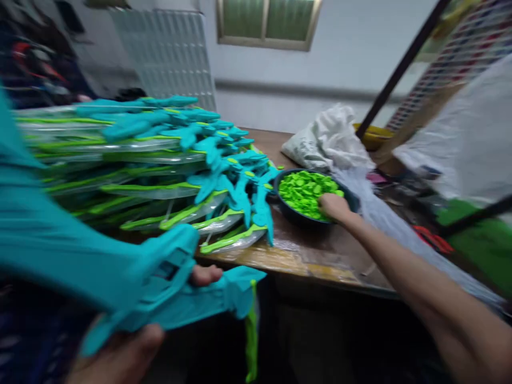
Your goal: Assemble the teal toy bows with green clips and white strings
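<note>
So the left hand (pixel 128 346) had a grip on a big turquoise plastic part (pixel 172 304), with a lime strip (pixel 252 336) dangling off its far end. The right hand (pixel 334 207) was over in a dark bowl (pixel 292 214), fingers down in a heap of little green discs (pixel 301 186). Couldn't tell whether it had pinched one, since the fingertips were hidden. Ahead of the left hand, and left of the right one, was a big pile of similar turquoise-and-lime pieces (pixel 216 160) on the table (pixel 320 250), a bunch showing a green disc on top. Just beyond the right hand sat a white sack (pixel 316 141).

My read: this was the disc-grabbing step. Next move probably called for singling out one disc and lining it up with the held part, keeping that left grip steady.
</note>
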{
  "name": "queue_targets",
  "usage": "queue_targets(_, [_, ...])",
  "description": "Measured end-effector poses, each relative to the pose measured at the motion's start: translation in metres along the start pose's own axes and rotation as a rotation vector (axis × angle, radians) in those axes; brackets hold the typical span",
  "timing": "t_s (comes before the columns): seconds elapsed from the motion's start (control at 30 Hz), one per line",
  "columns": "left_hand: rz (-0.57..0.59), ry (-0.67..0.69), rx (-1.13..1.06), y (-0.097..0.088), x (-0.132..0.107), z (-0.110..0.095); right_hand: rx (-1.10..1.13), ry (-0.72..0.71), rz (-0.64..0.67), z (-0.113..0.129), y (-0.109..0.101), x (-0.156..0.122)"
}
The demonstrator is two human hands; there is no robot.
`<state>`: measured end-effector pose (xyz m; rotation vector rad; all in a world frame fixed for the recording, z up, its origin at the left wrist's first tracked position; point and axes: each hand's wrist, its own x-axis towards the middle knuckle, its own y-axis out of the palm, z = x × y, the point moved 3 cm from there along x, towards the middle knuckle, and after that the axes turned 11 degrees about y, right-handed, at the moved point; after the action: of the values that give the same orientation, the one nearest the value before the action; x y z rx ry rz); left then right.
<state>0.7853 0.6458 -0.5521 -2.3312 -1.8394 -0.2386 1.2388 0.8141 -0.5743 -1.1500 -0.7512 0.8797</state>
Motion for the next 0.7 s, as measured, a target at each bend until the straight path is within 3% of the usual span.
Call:
queue_targets(0.1, [-0.109,0.0,-0.183,0.004,-0.019,-0.001,0.105,-0.041,-0.044,-0.003,-0.001,0.005])
queue_targets(0.2, [-0.084,0.012,-0.265,0.012,-0.033,0.013,0.243,-0.058,-0.102,-0.003,-0.008,0.003])
queue_targets(0.3, [-0.078,0.004,-0.271,0.015,-0.047,0.028,0.4,-0.048,-0.143,0.004,-0.018,-0.011])
queue_targets(0.37, [-0.121,-0.007,-0.278,0.015,-0.057,0.034,0.539,-0.062,-0.104,0.015,-0.023,-0.031])
queue_targets(0.47, [-0.133,-0.016,-0.348,0.018,-0.067,0.04,0.784,-0.153,0.138,0.044,-0.022,-0.083])
queue_targets(0.6, [-0.152,-0.046,-0.462,0.023,-0.077,0.048,1.061,-0.294,0.586,0.094,-0.01,-0.189])
queue_targets(0.7, [-0.168,-0.101,-0.378,0.024,-0.084,0.052,1.314,-0.334,0.915,0.126,0.001,-0.264])
